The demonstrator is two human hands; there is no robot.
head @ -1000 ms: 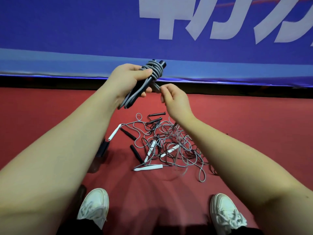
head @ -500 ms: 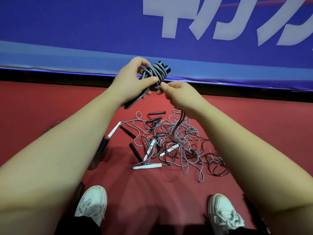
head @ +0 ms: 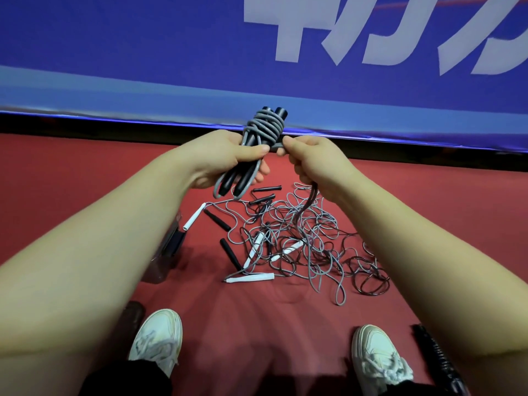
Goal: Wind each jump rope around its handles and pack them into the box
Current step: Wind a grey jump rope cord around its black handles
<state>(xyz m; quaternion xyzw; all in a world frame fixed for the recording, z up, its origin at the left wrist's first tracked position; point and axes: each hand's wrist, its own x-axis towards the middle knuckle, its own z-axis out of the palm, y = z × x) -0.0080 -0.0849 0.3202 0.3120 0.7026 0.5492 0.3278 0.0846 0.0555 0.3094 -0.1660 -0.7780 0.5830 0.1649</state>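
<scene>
My left hand [head: 228,158] grips a pair of black handles [head: 243,178] held side by side, with grey rope [head: 265,127] coiled around their upper part. To its right, my right hand [head: 314,164] pinches the grey rope's end beside the coil; a dark cord [head: 310,201] hangs down from under that hand. Below on the red floor lies a tangled pile of ropes [head: 294,241] with black and white handles. A clear box [head: 171,247] sits at the left, partly hidden behind my left forearm.
A blue banner [head: 171,67] with white lettering runs across the back. My two white shoes [head: 155,341] [head: 377,358] stand at the bottom. A black ribbed handle [head: 434,355] lies by the right shoe, and a dark brown object [head: 134,312] lies beside the left shoe.
The wound bundle has turned from tilted to nearly upright. My right hand has moved up beside the coil with the rope end. The view has shifted slightly.
</scene>
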